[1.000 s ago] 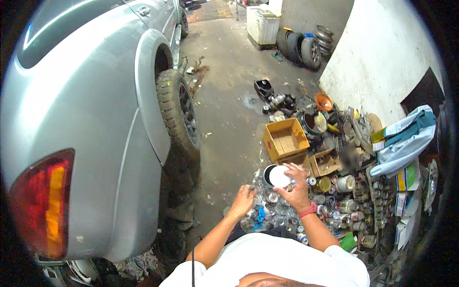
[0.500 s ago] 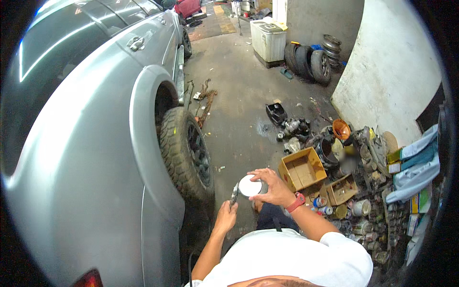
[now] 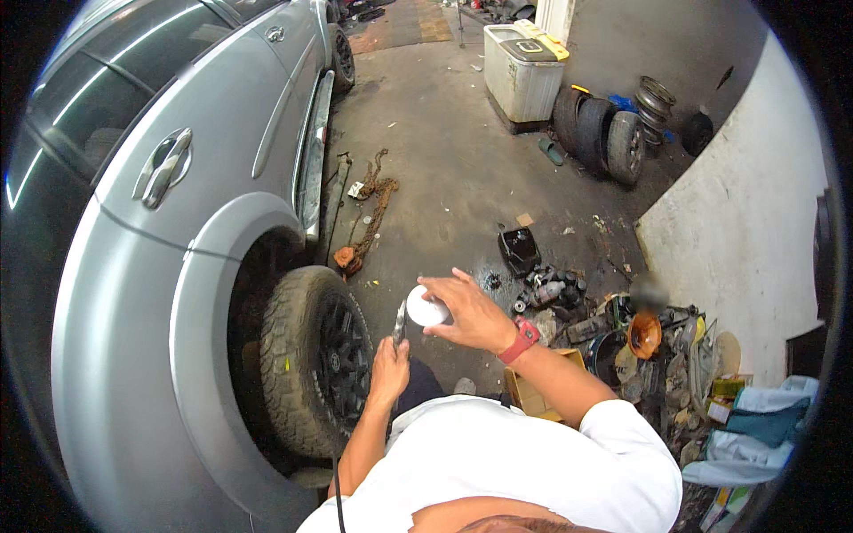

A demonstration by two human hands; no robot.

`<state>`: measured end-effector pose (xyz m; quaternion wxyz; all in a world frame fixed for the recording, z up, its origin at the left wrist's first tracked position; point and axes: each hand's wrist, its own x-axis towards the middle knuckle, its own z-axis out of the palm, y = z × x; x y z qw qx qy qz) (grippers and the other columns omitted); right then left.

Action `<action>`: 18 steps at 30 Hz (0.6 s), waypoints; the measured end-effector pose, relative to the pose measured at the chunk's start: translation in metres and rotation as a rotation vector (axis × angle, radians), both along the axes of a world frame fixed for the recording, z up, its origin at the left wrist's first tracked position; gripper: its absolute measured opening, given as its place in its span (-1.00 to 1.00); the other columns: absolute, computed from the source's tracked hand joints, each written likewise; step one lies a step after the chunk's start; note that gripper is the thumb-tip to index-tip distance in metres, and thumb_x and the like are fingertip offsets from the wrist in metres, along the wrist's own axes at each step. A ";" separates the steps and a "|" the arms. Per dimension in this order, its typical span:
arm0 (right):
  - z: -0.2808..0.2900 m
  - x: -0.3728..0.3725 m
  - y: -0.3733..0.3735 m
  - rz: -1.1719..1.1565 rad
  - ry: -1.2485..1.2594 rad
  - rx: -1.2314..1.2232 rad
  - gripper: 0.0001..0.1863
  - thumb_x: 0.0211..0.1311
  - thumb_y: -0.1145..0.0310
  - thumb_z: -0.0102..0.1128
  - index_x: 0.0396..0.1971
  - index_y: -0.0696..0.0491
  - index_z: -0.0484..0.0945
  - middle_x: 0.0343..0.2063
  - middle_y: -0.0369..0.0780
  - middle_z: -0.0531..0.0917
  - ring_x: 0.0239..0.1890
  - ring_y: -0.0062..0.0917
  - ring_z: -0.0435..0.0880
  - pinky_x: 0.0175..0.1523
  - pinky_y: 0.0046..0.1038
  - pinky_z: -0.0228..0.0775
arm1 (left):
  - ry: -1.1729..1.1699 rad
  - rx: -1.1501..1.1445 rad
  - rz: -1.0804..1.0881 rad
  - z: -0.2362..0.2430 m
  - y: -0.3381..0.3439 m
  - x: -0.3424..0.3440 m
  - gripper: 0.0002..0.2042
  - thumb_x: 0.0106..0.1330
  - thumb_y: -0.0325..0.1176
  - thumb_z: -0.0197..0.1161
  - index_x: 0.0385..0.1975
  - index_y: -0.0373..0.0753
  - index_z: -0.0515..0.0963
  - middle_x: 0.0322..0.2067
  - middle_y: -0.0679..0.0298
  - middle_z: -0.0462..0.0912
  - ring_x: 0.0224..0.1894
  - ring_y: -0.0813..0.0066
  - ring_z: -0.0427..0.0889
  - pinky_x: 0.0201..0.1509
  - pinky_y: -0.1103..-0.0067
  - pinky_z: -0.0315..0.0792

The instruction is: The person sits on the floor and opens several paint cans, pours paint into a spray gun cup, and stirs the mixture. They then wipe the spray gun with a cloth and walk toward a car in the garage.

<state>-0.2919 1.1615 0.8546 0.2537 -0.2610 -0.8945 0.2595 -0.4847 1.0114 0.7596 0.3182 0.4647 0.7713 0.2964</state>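
Note:
My right hand (image 3: pixel 473 313) grips a round, white-topped container (image 3: pixel 426 306) by its side, fingers and thumb spread around it. Whether the white is a lid or the contents I cannot tell. Just left of it, my left hand (image 3: pixel 388 369) is closed around a slim upright tool (image 3: pixel 400 322) with a pale, smeared-looking upper part; its exact kind does not show. The tool's top is close beside the container's rim, and I cannot tell whether they touch. A wheel with a black rim (image 3: pixel 342 355) stands to the left of my left forearm.
A silver car (image 3: pixel 133 293) fills the left side. Rusty chain (image 3: pixel 378 213) lies on the floor ahead. To my right are a cardboard box (image 3: pixel 533 395), an orange funnel (image 3: pixel 644 336) and piled parts. Farther off stand old tires (image 3: pixel 593 129) and a white washing machine (image 3: pixel 522 80).
The view has moved forward along the car, bringing the rear door handle and wheel nearer. Both hands have shifted left and up in the picture, still holding the container and tool.

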 end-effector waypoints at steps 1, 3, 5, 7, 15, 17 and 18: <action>0.002 -0.008 0.035 0.046 -0.043 0.042 -0.14 0.04 0.15 0.60 0.37 0.03 0.42 0.29 -0.12 0.56 0.36 -0.18 0.50 0.54 0.01 0.12 | 0.035 0.026 0.009 0.000 0.033 -0.007 -0.61 0.58 -0.15 0.05 -0.01 -0.45 0.49 -0.09 -0.22 0.57 0.04 -0.25 0.57 0.16 0.13 0.41; 0.018 -0.027 0.103 0.073 -0.208 0.060 -0.15 0.05 0.18 0.59 0.37 0.04 0.42 0.26 -0.08 0.57 0.32 -0.15 0.53 0.54 0.02 0.12 | -0.016 0.048 -0.009 -0.010 0.103 -0.025 -0.62 0.58 -0.16 0.05 -0.01 -0.44 0.49 -0.08 -0.21 0.57 0.05 -0.25 0.56 0.16 0.13 0.40; 0.017 -0.046 0.171 0.053 -0.300 0.107 -0.18 0.05 0.21 0.58 0.35 0.04 0.45 0.22 -0.01 0.57 0.29 -0.13 0.55 0.54 0.03 0.15 | 0.010 0.093 -0.044 -0.007 0.182 -0.044 -0.66 0.57 -0.20 0.08 -0.02 -0.43 0.51 -0.07 -0.20 0.57 0.07 -0.26 0.55 0.17 0.14 0.40; 0.011 -0.062 0.238 0.000 -0.351 0.107 -0.21 0.05 0.23 0.58 0.33 0.03 0.48 0.21 -0.01 0.57 0.29 -0.13 0.55 0.54 0.03 0.15 | 0.026 0.113 -0.070 -0.015 0.257 -0.060 -0.67 0.56 -0.21 0.10 -0.03 -0.42 0.53 -0.07 -0.20 0.58 0.06 -0.26 0.56 0.16 0.14 0.40; 0.012 -0.096 0.490 -0.327 -0.024 -0.013 -0.15 0.09 0.17 0.59 0.37 0.11 0.40 0.24 0.08 0.55 0.31 -0.02 0.52 0.55 -0.04 0.13 | -0.215 -0.053 -0.103 -0.002 0.554 -0.111 -0.56 0.57 -0.06 0.12 0.01 -0.43 0.52 -0.08 -0.11 0.60 -0.07 0.06 0.69 0.04 0.25 0.50; -0.002 -0.101 0.536 -0.521 0.210 -0.091 -0.07 0.15 0.13 0.57 0.43 0.14 0.26 0.34 0.09 0.45 0.37 -0.06 0.47 0.50 -0.10 0.21 | -0.355 -0.099 -0.073 0.005 0.629 -0.120 -0.48 0.59 0.03 0.11 0.13 -0.41 0.50 -0.02 0.01 0.59 -0.17 0.35 0.72 -0.02 0.36 0.54; -0.019 -0.099 0.557 -0.559 0.206 -0.311 -0.08 0.18 0.10 0.54 0.43 0.15 0.26 0.38 0.11 0.40 0.41 -0.06 0.43 0.48 -0.12 0.25 | -0.371 -0.090 -0.098 0.006 0.665 -0.125 -0.48 0.59 0.03 0.11 0.14 -0.40 0.50 -0.02 0.03 0.59 -0.15 0.35 0.71 -0.01 0.36 0.53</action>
